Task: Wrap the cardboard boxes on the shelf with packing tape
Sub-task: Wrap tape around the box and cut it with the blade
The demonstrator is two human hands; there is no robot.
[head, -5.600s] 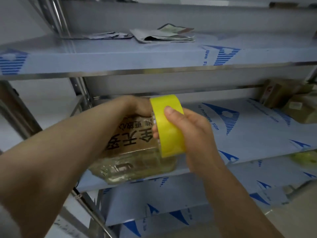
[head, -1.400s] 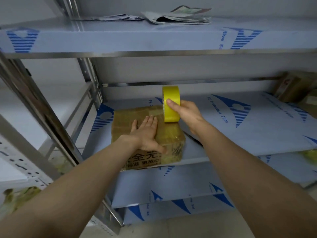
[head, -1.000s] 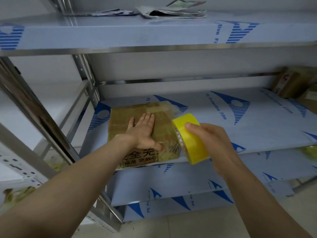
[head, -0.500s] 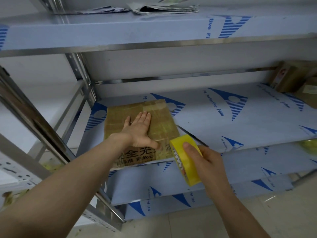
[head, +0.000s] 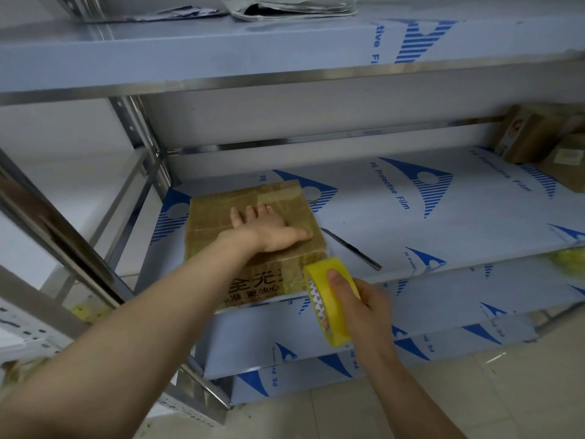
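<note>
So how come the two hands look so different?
The left hand lies flat, fingers straight, on the cardboard box; the right hand curls round the yellow tape roll. The left hand is over the shelf; the right hand hangs lower, in front of its edge. Both are bare.

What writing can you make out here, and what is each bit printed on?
"PE Protective Film": film on the middle shelf.
"全无" above "准 更放心", partly hidden: front of the cardboard box.
"tive Fi", cut off: film on the top shelf.
Labels on the far boxes: too blurred to read.
</note>
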